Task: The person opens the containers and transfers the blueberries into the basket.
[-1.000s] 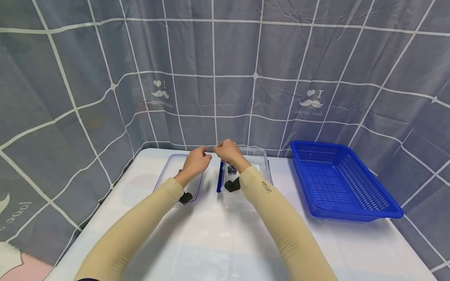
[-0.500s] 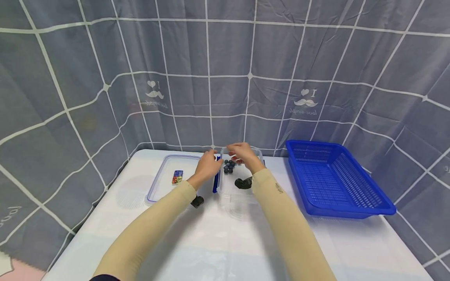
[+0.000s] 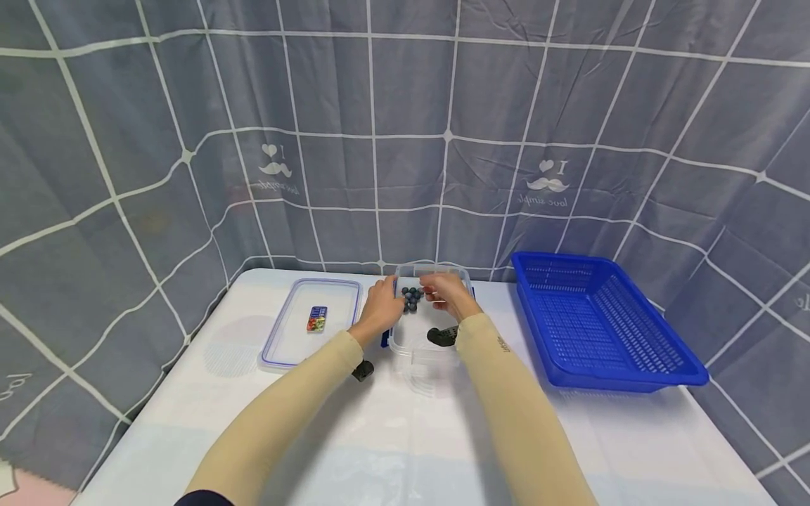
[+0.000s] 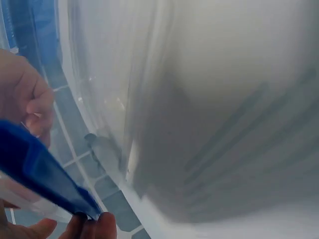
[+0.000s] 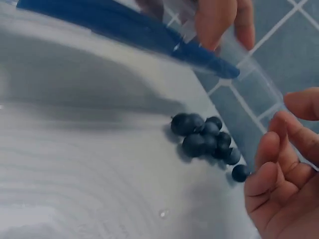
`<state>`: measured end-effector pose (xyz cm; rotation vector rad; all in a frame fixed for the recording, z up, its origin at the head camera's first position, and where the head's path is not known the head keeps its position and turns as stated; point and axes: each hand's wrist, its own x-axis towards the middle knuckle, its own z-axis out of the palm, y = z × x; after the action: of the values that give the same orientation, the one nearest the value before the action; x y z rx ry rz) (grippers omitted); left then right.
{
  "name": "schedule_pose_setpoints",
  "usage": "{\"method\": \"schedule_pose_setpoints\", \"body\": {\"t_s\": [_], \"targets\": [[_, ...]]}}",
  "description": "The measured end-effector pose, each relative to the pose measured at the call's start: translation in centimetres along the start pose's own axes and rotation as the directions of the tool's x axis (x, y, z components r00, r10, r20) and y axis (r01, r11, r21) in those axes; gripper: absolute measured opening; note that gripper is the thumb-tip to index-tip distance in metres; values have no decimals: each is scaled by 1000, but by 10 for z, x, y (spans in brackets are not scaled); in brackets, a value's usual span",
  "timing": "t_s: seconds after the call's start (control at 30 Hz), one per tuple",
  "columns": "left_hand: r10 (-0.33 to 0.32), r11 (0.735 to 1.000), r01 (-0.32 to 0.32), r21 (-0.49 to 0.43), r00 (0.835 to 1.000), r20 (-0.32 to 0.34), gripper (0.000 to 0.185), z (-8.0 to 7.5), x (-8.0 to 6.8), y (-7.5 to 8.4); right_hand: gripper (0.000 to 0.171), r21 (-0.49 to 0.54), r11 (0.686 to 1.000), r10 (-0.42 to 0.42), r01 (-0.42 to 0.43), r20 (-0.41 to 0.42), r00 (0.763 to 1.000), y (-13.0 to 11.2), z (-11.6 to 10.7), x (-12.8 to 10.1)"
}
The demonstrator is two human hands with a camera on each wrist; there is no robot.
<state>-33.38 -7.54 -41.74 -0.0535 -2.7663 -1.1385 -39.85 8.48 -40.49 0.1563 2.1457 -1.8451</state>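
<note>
A clear plastic container (image 3: 413, 329) with blue side latches stands at the table's far side. Several dark blueberries (image 5: 202, 142) lie bunched on its floor, toward the far end. My left hand (image 3: 382, 306) holds the container's left wall near the back, its fingertips on the blue latch flap (image 4: 47, 172). Over the inside of the container, just right of the berries, hovers my right hand (image 3: 446, 295). Its fingers (image 5: 266, 177) are loosely bent and its thumb stands apart, with nothing seen between them. One blueberry (image 5: 240, 173) lies right beside these fingertips.
A clear lid (image 3: 287, 330) with a pale purple seal lies left of the container, a small colourful label (image 3: 317, 319) on it. On the right stands a big blue basket (image 3: 623, 379). A grey checked curtain (image 3: 411, 169) encloses the table's back and sides.
My left hand has come down onto the container's left wall from above the lid side. My right hand has lowered and shifted right, into the space over the berries.
</note>
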Motion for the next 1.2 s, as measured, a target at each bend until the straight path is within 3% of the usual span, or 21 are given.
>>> {"method": "schedule_pose_setpoints", "body": {"t_s": [0.23, 0.37, 0.77, 1.2], "targets": [[-2, 1000, 2, 18, 1000, -16, 56, 6, -1, 0, 44, -39, 997, 63, -62, 8, 998, 9, -3, 5], [-13, 1000, 13, 27, 1000, -9, 57, 8, -2, -2, 37, -106, 990, 91, -90, 0, 996, 14, -2, 6], [11, 998, -11, 64, 1000, -1, 56, 7, -3, -4, 35, -222, 970, 100, -103, -26, 995, 26, 6, 18], [27, 991, -25, 132, 999, -17, 54, 7, -5, -5, 34, -249, 966, 86, -68, 61, 994, 28, 1, 21]]}}
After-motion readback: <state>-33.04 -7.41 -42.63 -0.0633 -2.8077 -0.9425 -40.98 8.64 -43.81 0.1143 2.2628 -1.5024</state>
